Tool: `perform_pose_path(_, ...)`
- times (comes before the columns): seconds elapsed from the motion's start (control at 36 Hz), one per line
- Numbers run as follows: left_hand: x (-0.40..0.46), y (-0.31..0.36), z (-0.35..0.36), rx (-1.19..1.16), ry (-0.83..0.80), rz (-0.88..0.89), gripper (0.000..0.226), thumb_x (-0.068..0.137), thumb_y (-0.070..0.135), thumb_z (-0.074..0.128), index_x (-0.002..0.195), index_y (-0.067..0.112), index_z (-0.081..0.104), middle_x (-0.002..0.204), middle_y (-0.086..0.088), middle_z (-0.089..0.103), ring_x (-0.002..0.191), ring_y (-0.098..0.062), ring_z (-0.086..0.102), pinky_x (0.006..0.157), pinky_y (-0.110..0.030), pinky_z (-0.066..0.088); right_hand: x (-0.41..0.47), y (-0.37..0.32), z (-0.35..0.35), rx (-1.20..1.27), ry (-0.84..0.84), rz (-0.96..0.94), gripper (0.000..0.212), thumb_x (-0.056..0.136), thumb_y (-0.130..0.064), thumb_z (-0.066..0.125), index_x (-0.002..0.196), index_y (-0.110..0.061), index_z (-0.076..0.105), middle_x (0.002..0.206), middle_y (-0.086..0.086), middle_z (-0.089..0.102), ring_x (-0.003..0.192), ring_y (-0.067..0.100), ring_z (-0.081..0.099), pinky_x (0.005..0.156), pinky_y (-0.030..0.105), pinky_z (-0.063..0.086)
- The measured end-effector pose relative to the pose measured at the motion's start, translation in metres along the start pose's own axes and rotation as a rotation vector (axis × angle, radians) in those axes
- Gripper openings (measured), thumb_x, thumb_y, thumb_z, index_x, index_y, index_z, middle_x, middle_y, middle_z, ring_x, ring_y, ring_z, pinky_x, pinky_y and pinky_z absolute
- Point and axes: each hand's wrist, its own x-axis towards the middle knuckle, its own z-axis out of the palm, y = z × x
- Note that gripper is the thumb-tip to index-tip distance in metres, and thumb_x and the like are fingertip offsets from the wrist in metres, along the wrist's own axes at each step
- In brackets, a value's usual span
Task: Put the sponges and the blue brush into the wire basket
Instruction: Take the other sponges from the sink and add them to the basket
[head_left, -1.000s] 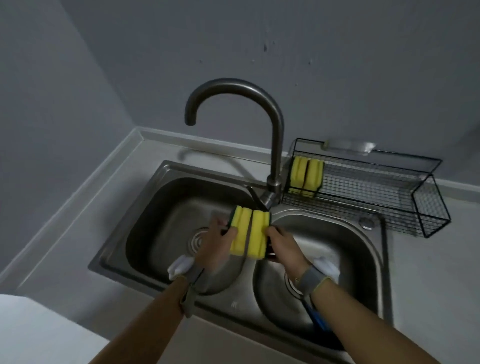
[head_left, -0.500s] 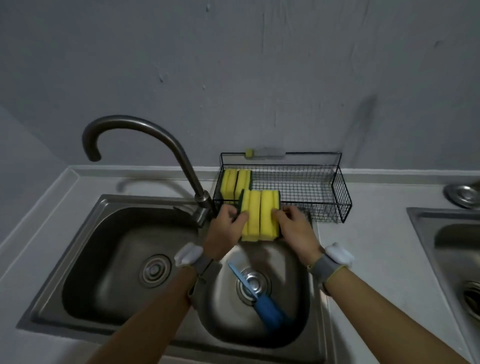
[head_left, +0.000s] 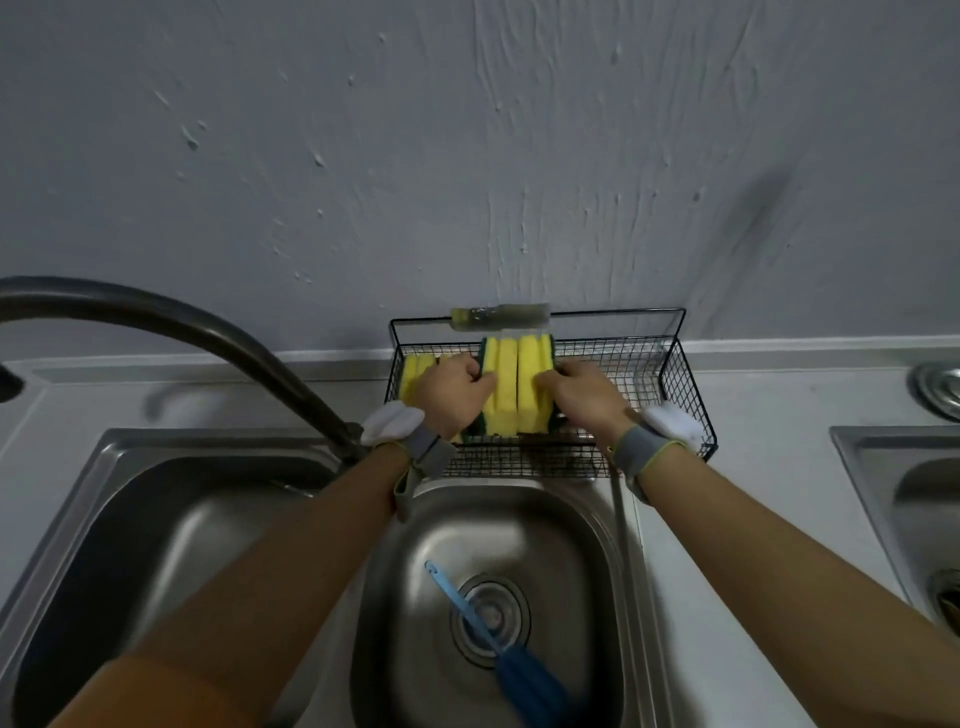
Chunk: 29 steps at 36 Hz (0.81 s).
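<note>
Two yellow sponges with green backs (head_left: 517, 384) stand on edge, pressed together between my left hand (head_left: 453, 395) and my right hand (head_left: 584, 397). They are inside the black wire basket (head_left: 675, 379), near its middle. More yellow sponges (head_left: 413, 376) stand at the basket's left end, partly hidden behind my left hand. The blue brush (head_left: 511, 660) lies in the right sink bowl, across the drain, handle pointing up-left.
A curved grey tap (head_left: 223, 338) arches over the left bowl (head_left: 171, 525). The right bowl (head_left: 597, 545) lies below the basket. A second sink (head_left: 904, 488) sits at the far right. A grey wall rises right behind the basket.
Both hands carried the sponge pair from above the sink divider, up and right, over the basket's front edge and into the basket. The view shifted right.
</note>
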Motion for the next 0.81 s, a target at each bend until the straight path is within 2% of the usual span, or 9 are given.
perform_pose_path(0.11,0.011,-0.012,0.015,0.119,0.047,0.061,0.028,0.086,0.024,0.061,0.106,0.004,0.061,0.090,-0.018,0.071,0.088,-0.034,0.063,0.075,-0.040,0.052,0.014,0.006,0.007,-0.078,-0.049,0.063,0.036,0.088,-0.036,0.050,0.101,-0.007,0.066,0.105,0.018,0.069,0.096,0.036,0.065,0.090,0.050,0.055)
perform_pose_path(0.22,0.018,-0.025,0.023,0.272,0.111,0.132,0.030,0.084,0.026,0.061,0.106,0.005,0.060,0.086,-0.019,0.069,0.089,-0.035,0.058,0.069,-0.037,0.045,0.028,0.009,0.014,-0.094,-0.094,0.094,0.039,0.086,-0.038,0.053,0.102,-0.006,0.067,0.105,0.016,0.070,0.096,0.034,0.066,0.092,0.050,0.054)
perform_pose_path(0.31,0.020,-0.032,0.025,0.306,0.160,0.152,0.030,0.081,0.024,0.066,0.104,0.005,0.061,0.087,-0.023,0.066,0.089,-0.038,0.057,0.067,-0.039,0.045,0.035,0.008,0.020,-0.112,-0.098,0.106,0.039,0.085,-0.038,0.057,0.101,-0.005,0.067,0.105,0.017,0.071,0.096,0.034,0.067,0.091,0.048,0.054)
perform_pose_path(0.42,0.016,-0.031,0.027,0.332,0.147,0.226,0.028,0.083,0.014,0.064,0.108,0.005,0.058,0.106,-0.018,0.064,0.105,-0.037,0.050,0.074,-0.042,0.045,0.039,0.010,0.023,-0.153,-0.098,0.106,0.040,0.082,-0.040,0.058,0.100,-0.005,0.068,0.104,0.018,0.071,0.095,0.035,0.067,0.089,0.048,0.056)
perform_pose_path(0.47,0.016,-0.029,0.027,0.334,0.189,0.271,0.031,0.077,0.006,0.067,0.106,0.005,0.059,0.107,-0.018,0.061,0.102,-0.038,0.052,0.071,-0.041,0.046,0.039,0.009,0.023,-0.165,-0.102,0.102,0.040,0.082,-0.040,0.058,0.099,-0.006,0.068,0.104,0.017,0.071,0.094,0.035,0.067,0.089,0.048,0.056)
perform_pose_path(0.56,0.018,-0.032,0.027,0.361,0.206,0.309,0.028,0.070,-0.003,0.067,0.097,0.004,0.064,0.096,-0.019,0.063,0.090,-0.039,0.056,0.063,-0.040,0.051,0.040,0.007,0.023,-0.184,-0.125,0.088,0.038,0.086,-0.039,0.057,0.100,-0.005,0.068,0.104,0.017,0.071,0.095,0.034,0.067,0.090,0.049,0.055)
perform_pose_path(0.67,0.019,-0.033,0.026,0.425,0.172,0.318,0.019,0.067,0.000,0.067,0.085,0.005,0.069,0.087,-0.017,0.065,0.080,-0.039,0.059,0.058,-0.042,0.054,0.042,0.009,0.021,-0.199,-0.157,0.099,0.041,0.085,-0.040,0.056,0.101,-0.004,0.067,0.106,0.019,0.070,0.096,0.036,0.067,0.090,0.051,0.055)
perform_pose_path(0.81,0.013,-0.034,0.020,0.436,0.159,0.352,0.020,0.072,0.011,0.059,0.088,0.004,0.069,0.090,-0.016,0.065,0.084,-0.038,0.058,0.064,-0.044,0.054,0.032,0.005,0.013,-0.245,-0.123,0.063,0.040,0.086,-0.039,0.055,0.095,-0.003,0.069,0.099,0.018,0.071,0.093,0.034,0.067,0.087,0.046,0.055)
